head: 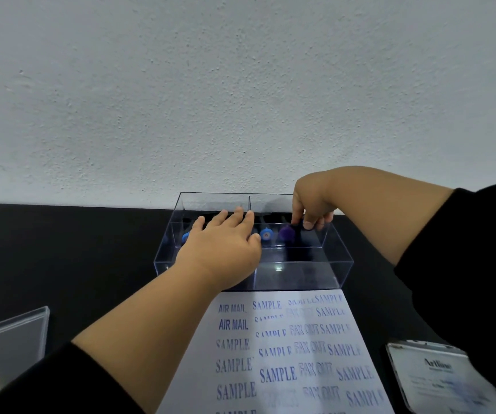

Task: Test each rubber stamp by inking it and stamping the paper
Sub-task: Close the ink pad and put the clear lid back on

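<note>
A clear plastic box point(300, 276) with dividers stands at the back of the black table and holds rubber stamps. A blue stamp point(266, 233) and a purple stamp point(287, 233) sit in its back right section, and another blue stamp point(185, 236) peeks out at the left. My left hand point(225, 249) lies flat over the box with its fingers straight, covering the back left section. My right hand point(312, 204) reaches down into the back right section and pinches a dark stamp handle point(308, 225) beside the purple stamp. The paper point(273, 357) in front is covered with blue prints.
An ink pad case point(438, 377) with a white label lies at the lower right beside the paper. A clear plastic lid point(7, 336) lies at the lower left. A white wall rises directly behind the box.
</note>
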Available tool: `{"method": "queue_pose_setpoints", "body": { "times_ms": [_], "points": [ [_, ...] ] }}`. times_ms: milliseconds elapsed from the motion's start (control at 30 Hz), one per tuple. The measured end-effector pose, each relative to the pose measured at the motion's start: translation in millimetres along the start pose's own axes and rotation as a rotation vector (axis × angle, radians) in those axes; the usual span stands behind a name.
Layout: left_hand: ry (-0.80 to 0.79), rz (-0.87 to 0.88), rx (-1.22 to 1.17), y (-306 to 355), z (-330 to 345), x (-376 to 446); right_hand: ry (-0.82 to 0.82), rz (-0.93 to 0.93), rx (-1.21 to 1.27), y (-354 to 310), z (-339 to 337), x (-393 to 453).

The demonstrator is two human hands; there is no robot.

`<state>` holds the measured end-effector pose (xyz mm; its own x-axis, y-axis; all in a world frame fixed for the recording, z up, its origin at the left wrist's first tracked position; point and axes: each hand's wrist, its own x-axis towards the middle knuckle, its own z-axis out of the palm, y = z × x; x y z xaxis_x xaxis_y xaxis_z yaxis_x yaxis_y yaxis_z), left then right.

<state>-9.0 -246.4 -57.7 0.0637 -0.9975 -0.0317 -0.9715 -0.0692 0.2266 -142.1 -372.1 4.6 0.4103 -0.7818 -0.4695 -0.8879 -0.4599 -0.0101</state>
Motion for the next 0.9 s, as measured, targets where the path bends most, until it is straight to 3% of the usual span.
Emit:
{"method": "queue_pose_setpoints", "body": {
  "times_ms": [400,567,700,900],
  "points": [
    [0.019,0.001,0.018,0,1,0,-0.052,0.07,0.107,-1,8,5],
    [0.009,0.002,0.022,-1,2,1,0.016,0.077,0.055,-4,10,3],
    [0.016,0.005,0.018,-1,2,-1,0.13,0.051,0.097,-2,15,-8],
    [0.023,-0.035,0.088,7,-5,-8,0.468,-0.093,0.153,12,30,-46]
  ]
}}
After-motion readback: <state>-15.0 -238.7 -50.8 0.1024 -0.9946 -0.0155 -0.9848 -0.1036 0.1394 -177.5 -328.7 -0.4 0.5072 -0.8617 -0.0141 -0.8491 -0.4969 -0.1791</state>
